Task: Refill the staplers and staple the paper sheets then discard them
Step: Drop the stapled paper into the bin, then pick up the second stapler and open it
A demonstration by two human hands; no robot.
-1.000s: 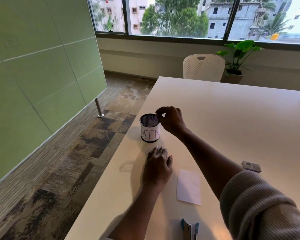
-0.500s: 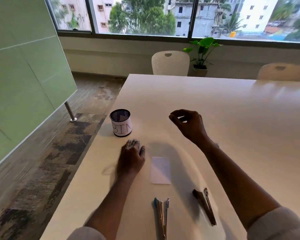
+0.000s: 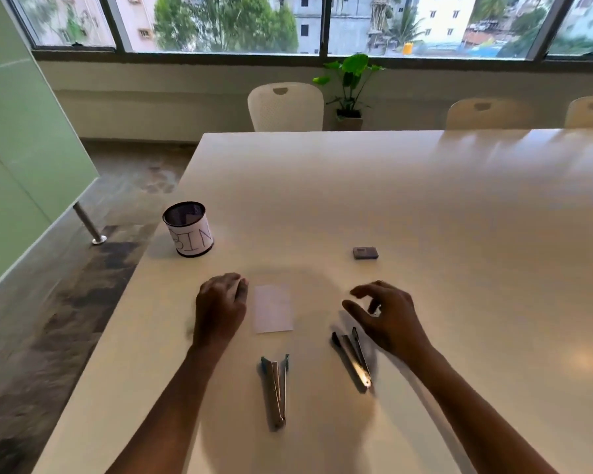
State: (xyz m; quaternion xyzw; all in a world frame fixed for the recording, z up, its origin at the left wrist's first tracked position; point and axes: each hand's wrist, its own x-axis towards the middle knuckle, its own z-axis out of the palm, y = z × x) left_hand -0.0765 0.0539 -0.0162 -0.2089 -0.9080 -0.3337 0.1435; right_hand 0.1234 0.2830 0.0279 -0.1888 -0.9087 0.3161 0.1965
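- White tabletop (image 3: 425,206), seen from the head camera. 2 staplers, 1 paper sheet, 1 small box and 1 bin are laid out.
- Left hand (image 3: 221,307): palm down on the tabletop, fingers loosely bent, holding nothing. It sits just left of the small white paper sheet (image 3: 273,308), and whether it touches the sheet's edge is lost in blur.
- Right hand (image 3: 387,319): hovers over the far end of the black stapler (image 3: 351,357). Thumb and fingers are half spread and gently curled, with nothing gripped as far as the blur allows.
- The black stapler lies near-right, hinged open, with its metal channel showing.
- The blue-trimmed metal stapler (image 3: 275,388) lies near-centre, also hinged open, well apart from both hands.
- A small grey staple box (image 3: 365,253) sits farther out on the right, untouched.
- A black mesh cup wrapped in white paper (image 3: 189,230) stands far-left near the tabletop edge. A pale shape shows inside it; I cannot tell what.

Progress, as a judgement: both staplers being open suggests the refill step is in hand. I cannot tell whether either channel holds staples. The sheet shows no staple that I can see, and it is not in the bin, so stapling and discarding it are left to do.

Writing: "BIN" is hand-lettered in thin dark strokes on the cup's white wrap. No brand is legible on the staplers or the box.
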